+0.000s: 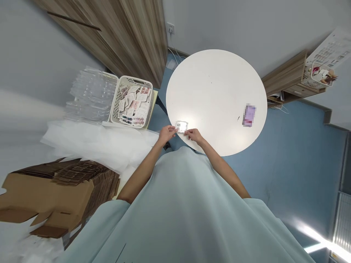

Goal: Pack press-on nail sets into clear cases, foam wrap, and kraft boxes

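Observation:
A small, shiny clear plastic pack [181, 126] is held over the near-left edge of the round white table [216, 87]. My left hand [166, 134] pinches its left end, and my right hand [194, 135] grips the lower right corner between thumb and fingers. Glare covers much of the pack, so its contents cannot be made out. Whether it touches the tabletop is hard to tell.
Left of the table stands a white basket [117, 104] of printed cards [134, 104]. Beside it are stacked clear plastic trays [91, 93], white sheets [98, 142] and folded cardboard boxes [55, 193]. A blurred purple item [249, 115] lies at the table's right.

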`<state>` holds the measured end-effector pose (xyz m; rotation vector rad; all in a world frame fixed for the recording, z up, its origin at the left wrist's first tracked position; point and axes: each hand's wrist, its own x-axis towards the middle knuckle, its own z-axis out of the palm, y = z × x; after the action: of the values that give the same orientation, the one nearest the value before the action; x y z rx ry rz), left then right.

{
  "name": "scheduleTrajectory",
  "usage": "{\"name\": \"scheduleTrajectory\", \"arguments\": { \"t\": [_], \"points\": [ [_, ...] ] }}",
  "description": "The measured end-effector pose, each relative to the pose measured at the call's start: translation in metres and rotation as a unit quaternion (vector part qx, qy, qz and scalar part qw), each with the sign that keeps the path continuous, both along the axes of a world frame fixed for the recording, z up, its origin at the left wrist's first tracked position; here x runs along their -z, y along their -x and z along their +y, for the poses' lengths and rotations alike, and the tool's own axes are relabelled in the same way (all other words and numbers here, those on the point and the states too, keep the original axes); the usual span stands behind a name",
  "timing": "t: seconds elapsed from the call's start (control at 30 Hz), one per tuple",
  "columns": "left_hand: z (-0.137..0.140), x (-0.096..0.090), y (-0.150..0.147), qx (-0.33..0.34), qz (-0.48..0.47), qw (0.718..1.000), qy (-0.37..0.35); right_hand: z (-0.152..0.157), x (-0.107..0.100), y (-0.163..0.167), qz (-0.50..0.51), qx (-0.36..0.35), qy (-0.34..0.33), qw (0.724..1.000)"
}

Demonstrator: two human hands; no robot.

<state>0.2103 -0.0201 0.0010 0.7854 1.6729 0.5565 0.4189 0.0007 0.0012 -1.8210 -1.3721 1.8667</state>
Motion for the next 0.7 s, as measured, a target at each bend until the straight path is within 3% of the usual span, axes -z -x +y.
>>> {"name": "scheduleTrajectory", "arguments": {
  "t": [0.17, 0.33, 0.53, 0.7],
  "points": [
    [0.001, 0.024, -0.005, 0.008, 0.024, 0.999, 0.021, -0.003, 0.020, 0.005, -0.047, -0.001, 0.000, 0.999],
    [-0.002, 0.030, -0.006, 0.041, 0.068, 0.997, 0.016, -0.005, 0.021, 0.005, -0.088, -0.020, -0.004, 0.996],
    [-0.018, 0.015, 0.003, 0.071, 0.102, 0.992, -0.019, -0.004, 0.010, 0.000, -0.145, -0.063, -0.014, 0.987],
    [-0.050, -0.007, 0.030, 0.007, 0.107, 0.993, -0.043, 0.000, -0.012, 0.009, -0.157, -0.121, -0.087, 0.976]
  ]
}}
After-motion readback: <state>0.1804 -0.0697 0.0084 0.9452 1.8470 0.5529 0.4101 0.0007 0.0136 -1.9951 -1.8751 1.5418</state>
